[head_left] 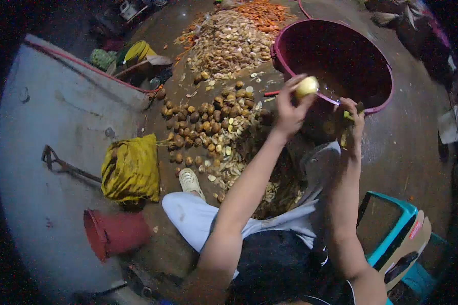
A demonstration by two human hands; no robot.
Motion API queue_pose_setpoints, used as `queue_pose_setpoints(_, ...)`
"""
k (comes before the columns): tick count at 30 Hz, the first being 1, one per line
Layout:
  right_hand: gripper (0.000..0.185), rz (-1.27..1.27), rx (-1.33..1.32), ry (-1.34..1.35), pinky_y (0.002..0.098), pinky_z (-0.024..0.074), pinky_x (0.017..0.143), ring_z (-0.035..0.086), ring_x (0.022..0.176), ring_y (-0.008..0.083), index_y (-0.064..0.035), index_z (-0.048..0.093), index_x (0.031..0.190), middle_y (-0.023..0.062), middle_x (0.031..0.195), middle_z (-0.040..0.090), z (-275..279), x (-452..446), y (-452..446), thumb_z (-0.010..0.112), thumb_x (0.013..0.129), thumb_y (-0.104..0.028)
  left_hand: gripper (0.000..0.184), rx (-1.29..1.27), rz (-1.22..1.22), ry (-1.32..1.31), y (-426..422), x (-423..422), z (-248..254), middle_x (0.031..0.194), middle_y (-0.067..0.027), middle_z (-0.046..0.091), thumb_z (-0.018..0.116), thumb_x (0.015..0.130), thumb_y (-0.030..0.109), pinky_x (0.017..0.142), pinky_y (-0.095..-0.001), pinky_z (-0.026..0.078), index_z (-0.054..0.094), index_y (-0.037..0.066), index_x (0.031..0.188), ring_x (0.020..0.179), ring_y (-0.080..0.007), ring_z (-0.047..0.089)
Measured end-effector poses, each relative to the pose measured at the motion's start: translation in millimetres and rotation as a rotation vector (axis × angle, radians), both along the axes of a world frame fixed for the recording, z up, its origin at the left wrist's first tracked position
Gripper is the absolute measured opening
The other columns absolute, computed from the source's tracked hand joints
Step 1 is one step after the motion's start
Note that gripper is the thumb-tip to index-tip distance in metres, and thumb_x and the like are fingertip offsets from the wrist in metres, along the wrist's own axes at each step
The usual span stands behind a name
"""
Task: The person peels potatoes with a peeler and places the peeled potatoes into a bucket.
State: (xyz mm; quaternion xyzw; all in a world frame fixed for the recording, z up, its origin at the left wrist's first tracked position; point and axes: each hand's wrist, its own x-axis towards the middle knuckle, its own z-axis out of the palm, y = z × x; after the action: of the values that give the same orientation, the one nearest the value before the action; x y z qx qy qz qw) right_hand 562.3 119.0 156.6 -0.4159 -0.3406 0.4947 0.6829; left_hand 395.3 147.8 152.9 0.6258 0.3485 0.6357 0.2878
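My left hand (290,104) is closed round a pale, peeled potato (307,87), held up at the near rim of a big dark-red tub (333,103). To its right, my right hand (355,116) is also closed, on a small object with a yellow-green part (347,116); its kind is too blurred to tell. The two hands are apart. Below and left of them, many brown unpeeled potatoes (204,122) lie on the floor. Pale peelings (234,170) are strewn between those potatoes and my legs.
A large heap of pale peelings (229,43) and orange peelings (262,15) lies beyond. On the left are a yellow sack (131,170), a tipped red bucket (118,234) and a dark handle (71,165) by a grey panel (56,112). A teal plastic frame (394,203) stands right.
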Motion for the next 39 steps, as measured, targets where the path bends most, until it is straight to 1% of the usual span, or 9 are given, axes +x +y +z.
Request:
queue_pose_setpoints(3,0.009,0.035,0.003,0.018,0.0238,0.0454,0.061,0.052,0.064,0.01,-0.0046,0.058,0.078,0.0009,0.072,0.053,-16.6,17.7,6.4,0.06,0.085,-0.01,0.045,0.147,0.192,0.431,43.1,28.5,9.8,0.094,-0.0155,0.063,0.073,0.063,0.022,0.085,-0.0413,0.041,0.061,0.01,0.105,0.09,-0.0307,0.056)
queue_pose_setpoints(8,0.01,-0.055,0.101,-0.232,0.0236,0.0446,0.062,0.05,0.064,0.0093,-0.0041,0.056,0.081,0.0007,0.071,0.049,-40.7,24.3,10.0,0.06,0.085,-0.012,0.031,-0.265,0.148,0.836,40.7,43.4,-7.3,0.105,-0.0224,0.056,0.06,0.074,0.029,0.094,-0.0617,0.021,0.062,0.012,0.1,0.115,-0.0381,0.038)
queue_pose_setpoints(15,0.015,-0.044,-0.166,0.012,0.027,0.0492,0.068,0.058,0.076,0.0138,-0.0055,0.056,0.093,0.0028,0.082,0.057,-11.7,-2.2,4.2,0.064,0.084,-0.014,0.05,-0.018,0.211,0.486,-5.7,-4.1,-73.6,0.134,-0.0234,0.038,0.063,0.076,0.023,0.104,-0.0572,0.02,0.053,0.007,0.122,0.129,-0.0411,0.029)
queue_pose_setpoints(19,0.026,-0.073,-0.285,-0.233,0.0243,0.0407,0.058,0.043,0.06,0.0098,-0.0094,0.044,0.067,-0.002,0.062,0.041,-17.0,-13.1,15.9,0.061,0.085,-0.014,0.05,-1.004,0.168,0.533,-40.1,-86.0,-210.3,0.121,-0.0296,0.049,0.061,0.07,0.007,0.1,-0.0456,0.036,0.053,0.0,0.119,0.116,-0.043,0.044)
queue_pose_setpoints(21,0.019,0.316,-0.198,-0.329,0.0251,0.0397,0.055,0.051,0.064,0.0105,-0.0031,0.06,0.084,0.0018,0.077,0.057,-30.2,12.5,22.0,0.062,0.084,-0.022,0.052,-0.992,0.391,0.671,-52.9,-142.7,-275.6,0.121,-0.0278,0.051,0.063,0.072,0.007,0.096,-0.0433,0.04,0.05,-0.002,0.122,0.117,-0.0405,0.046)
queue_pose_setpoints(22,0.018,0.06,-0.248,-0.401,0.0232,0.0329,0.051,0.046,0.058,0.0086,-0.0039,0.059,0.079,0.0006,0.073,0.055,-34.9,3.4,26.3,0.063,0.083,-0.021,0.051,-1.075,0.422,0.537,-54.4,-171.1,-286.8,0.122,-0.0274,0.05,0.064,0.073,0.01,0.097,-0.0439,0.039,0.051,-0.001,0.121,0.117,-0.0383,0.046)
queue_pose_setpoints(26,0.015,0.261,-0.298,-0.317,0.0226,0.0356,0.052,0.046,0.058,0.0087,-0.0037,0.057,0.076,0.0001,0.069,0.053,-13.3,-29.2,34.9,0.064,0.082,-0.016,0.047,-1.254,0.588,0.187,-53.6,-260.3,-430.8,0.122,-0.0223,0.053,0.06,0.083,0.015,0.096,-0.0423,0.039,0.047,0.002,0.126,0.114,-0.0332,0.05)
queue_pose_setpoints(31,0.016,0.091,-0.36,-0.481,0.024,0.0369,0.05,0.047,0.058,0.0094,-0.0063,0.051,0.07,0.0012,0.068,0.052,-22.6,-62.4,46.3,0.064,0.079,-0.005,0.064,-1.656,0.648,-0.309,-8.3,-276.4,-459.0,0.145,-0.0154,0.031,0.053,0.091,0.033,0.108,-0.0434,0.028,0.026,0.009,0.144,0.134,-0.0314,0.029)
queue_pose_setpoints(39,0.027,0.327,-0.251,-0.619,0.0217,0.034,0.049,0.044,0.056,0.0073,-0.0092,0.042,0.065,-0.0002,0.064,0.048,-5.9,-111.9,49.3,0.064,0.079,-0.011,0.075,-1.705,0.386,-0.168,-8.7,-307.6,-551.5,0.149,-0.0189,0.02,0.049,0.085,0.041,0.111,-0.045,0.019,0.021,0.004,0.144,0.138,-0.0344,0.018)
